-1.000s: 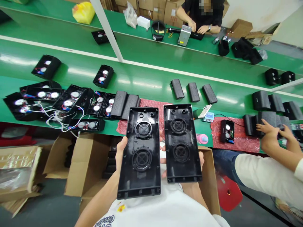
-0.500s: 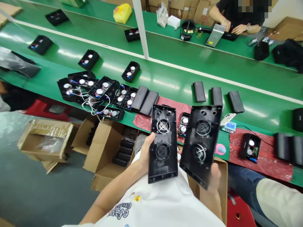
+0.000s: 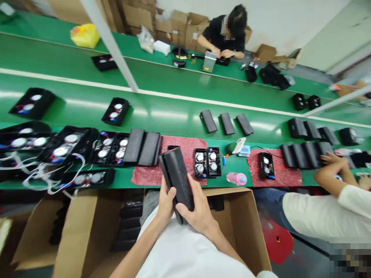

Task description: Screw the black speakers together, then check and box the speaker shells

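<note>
Two long black speaker housing halves [image 3: 180,175] stand face to face in front of my white shirt, tilted, with a dark gap along their side. My left hand [image 3: 166,202] grips the left half near its lower end. Around the right half, my right hand [image 3: 197,204] has its fingers wrapped and its thumb across the front. The inner faces are hidden now. Just beyond them, on red bubble wrap [image 3: 182,141], an open speaker [image 3: 207,163] shows white round drivers and wires.
Open speakers with tangled white cables [image 3: 43,170] crowd the bench at left. Black covers [image 3: 208,121] lie on the green belt. A pink bottle [image 3: 237,178] lies near the bench edge. An open carton [image 3: 246,227] stands below. A co-worker's arm [image 3: 333,170] reaches in at right.
The two housing halves were held apart with their insides showing; now they are brought together, backs outward. My view has turned to the right.
</note>
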`<action>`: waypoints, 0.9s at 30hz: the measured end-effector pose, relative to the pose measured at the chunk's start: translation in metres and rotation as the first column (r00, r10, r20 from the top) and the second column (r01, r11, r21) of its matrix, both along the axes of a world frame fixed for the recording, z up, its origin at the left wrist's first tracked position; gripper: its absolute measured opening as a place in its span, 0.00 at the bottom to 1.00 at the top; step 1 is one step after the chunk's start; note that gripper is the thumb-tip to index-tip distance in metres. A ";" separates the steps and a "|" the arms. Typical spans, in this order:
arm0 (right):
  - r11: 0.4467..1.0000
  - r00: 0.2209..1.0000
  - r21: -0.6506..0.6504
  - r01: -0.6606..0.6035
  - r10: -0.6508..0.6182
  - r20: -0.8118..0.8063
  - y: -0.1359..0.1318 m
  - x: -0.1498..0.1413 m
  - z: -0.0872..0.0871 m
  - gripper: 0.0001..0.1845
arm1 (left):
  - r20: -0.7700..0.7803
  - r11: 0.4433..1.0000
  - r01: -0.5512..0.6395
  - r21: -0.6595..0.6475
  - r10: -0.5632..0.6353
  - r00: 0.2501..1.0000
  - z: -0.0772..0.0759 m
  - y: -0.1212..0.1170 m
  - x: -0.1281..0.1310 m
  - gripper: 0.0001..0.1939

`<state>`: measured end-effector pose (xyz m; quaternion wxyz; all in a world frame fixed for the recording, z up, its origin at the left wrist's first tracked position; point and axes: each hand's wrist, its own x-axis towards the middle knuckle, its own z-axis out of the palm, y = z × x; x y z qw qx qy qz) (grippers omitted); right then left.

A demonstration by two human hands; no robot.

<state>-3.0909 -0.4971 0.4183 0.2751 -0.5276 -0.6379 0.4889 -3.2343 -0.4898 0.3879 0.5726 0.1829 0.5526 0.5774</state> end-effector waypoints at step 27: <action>0.931 0.964 -0.294 0.218 -0.253 -0.085 0.048 -0.013 -0.024 0.67 | -0.059 0.941 0.248 -0.230 -0.268 0.962 -0.058 0.079 -0.020 0.52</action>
